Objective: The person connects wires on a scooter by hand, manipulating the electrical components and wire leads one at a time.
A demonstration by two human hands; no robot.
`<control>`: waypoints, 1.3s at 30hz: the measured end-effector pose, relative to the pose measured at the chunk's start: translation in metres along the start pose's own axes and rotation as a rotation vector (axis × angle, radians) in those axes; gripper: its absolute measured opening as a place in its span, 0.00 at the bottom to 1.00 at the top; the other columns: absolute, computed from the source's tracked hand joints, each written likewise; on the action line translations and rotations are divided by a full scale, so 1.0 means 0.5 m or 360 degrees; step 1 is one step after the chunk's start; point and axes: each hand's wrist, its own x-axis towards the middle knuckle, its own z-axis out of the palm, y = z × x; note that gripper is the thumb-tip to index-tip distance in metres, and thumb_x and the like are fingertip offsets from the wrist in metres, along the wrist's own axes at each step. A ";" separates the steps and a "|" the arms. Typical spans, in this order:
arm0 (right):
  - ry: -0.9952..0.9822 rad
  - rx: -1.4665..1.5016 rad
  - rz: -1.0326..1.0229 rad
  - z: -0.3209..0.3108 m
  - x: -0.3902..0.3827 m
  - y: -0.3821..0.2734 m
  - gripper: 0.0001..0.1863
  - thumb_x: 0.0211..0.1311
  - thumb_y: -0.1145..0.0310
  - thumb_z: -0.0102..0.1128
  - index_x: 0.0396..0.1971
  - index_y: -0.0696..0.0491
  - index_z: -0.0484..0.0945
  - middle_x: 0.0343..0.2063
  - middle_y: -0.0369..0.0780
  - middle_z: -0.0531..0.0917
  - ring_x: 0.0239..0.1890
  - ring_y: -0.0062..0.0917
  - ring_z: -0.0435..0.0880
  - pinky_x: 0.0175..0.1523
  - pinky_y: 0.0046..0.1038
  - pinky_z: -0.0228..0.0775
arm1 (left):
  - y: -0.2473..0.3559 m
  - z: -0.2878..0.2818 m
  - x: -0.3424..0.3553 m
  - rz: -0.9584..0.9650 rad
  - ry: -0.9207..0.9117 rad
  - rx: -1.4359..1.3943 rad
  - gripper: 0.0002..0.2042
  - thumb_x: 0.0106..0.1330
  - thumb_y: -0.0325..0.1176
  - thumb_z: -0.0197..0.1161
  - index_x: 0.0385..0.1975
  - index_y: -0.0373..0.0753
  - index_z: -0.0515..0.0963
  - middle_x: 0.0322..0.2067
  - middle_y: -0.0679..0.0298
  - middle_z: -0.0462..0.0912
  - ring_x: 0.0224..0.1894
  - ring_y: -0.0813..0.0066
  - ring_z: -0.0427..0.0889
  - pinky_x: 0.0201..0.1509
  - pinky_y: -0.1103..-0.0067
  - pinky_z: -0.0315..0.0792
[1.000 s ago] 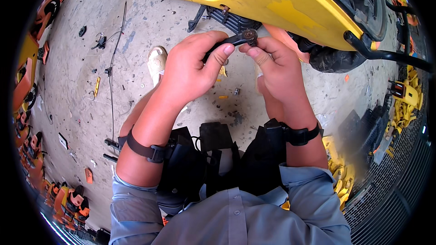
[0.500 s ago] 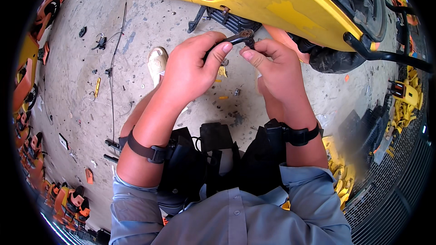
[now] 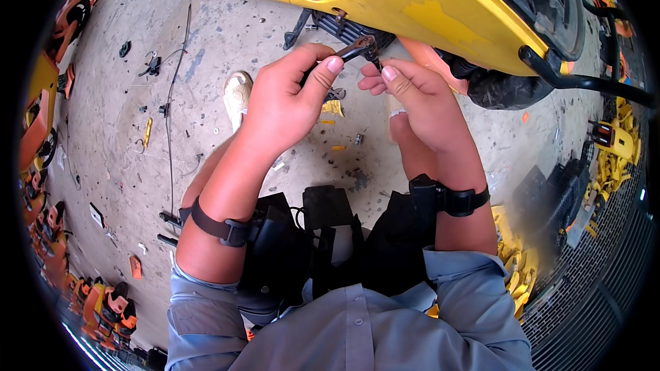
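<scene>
My left hand (image 3: 292, 93) is wrapped round the handle of a dark ratchet wrench (image 3: 356, 47), held over the floor between my knees. Its round head points away to the right, with a short socket piece hanging below it. Close beside that piece is my right hand (image 3: 412, 89), thumb and forefinger pinched at its lower end while the other fingers curl apart. What exactly sits in that pinch is too small to make out. Beyond both hands is the yellow and orange scooter body (image 3: 412, 14).
A black ribbed part (image 3: 344, 27) and a stand leg (image 3: 297, 29) jut out under the scooter. Across the concrete floor run a black cable (image 3: 168, 130) and scattered small parts, including a yellow-handled tool (image 3: 147, 132). Yellow body panels (image 3: 515, 254) lie at the right.
My right hand has slipped slightly down and its fingers have loosened round the socket piece. The wrench head has tilted and shifted a little to the left.
</scene>
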 end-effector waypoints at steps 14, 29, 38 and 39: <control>-0.0004 0.0358 0.0179 0.004 -0.007 -0.010 0.06 0.65 0.72 0.66 0.38 0.58 0.82 0.32 0.36 0.85 0.37 0.17 0.81 0.43 0.21 0.73 | -0.002 0.004 -0.006 -0.0021 -0.0050 -0.0015 0.13 0.74 0.39 0.61 0.41 0.33 0.81 0.25 0.59 0.82 0.28 0.73 0.78 0.35 0.76 0.73; 0.0076 0.0217 0.0135 0.013 -0.003 -0.012 0.08 0.64 0.71 0.69 0.34 0.59 0.79 0.30 0.34 0.84 0.35 0.16 0.80 0.41 0.20 0.72 | 0.002 0.000 -0.004 -0.0051 -0.0082 0.0007 0.13 0.74 0.40 0.61 0.41 0.34 0.81 0.25 0.58 0.82 0.28 0.72 0.79 0.35 0.75 0.74; 0.0418 -0.0279 -0.0042 0.033 -0.010 0.009 0.08 0.64 0.71 0.68 0.37 0.59 0.81 0.31 0.36 0.85 0.37 0.18 0.82 0.43 0.22 0.73 | 0.006 0.001 -0.002 -0.0031 -0.0120 0.0015 0.13 0.74 0.40 0.61 0.41 0.34 0.81 0.25 0.59 0.82 0.28 0.73 0.78 0.35 0.75 0.74; 0.0382 -0.0167 0.0002 0.032 -0.011 0.008 0.08 0.64 0.71 0.68 0.37 0.59 0.81 0.31 0.36 0.85 0.37 0.18 0.82 0.43 0.22 0.73 | 0.007 0.000 -0.002 -0.0043 -0.0134 0.0009 0.13 0.74 0.39 0.62 0.41 0.34 0.81 0.25 0.59 0.82 0.28 0.73 0.78 0.35 0.75 0.74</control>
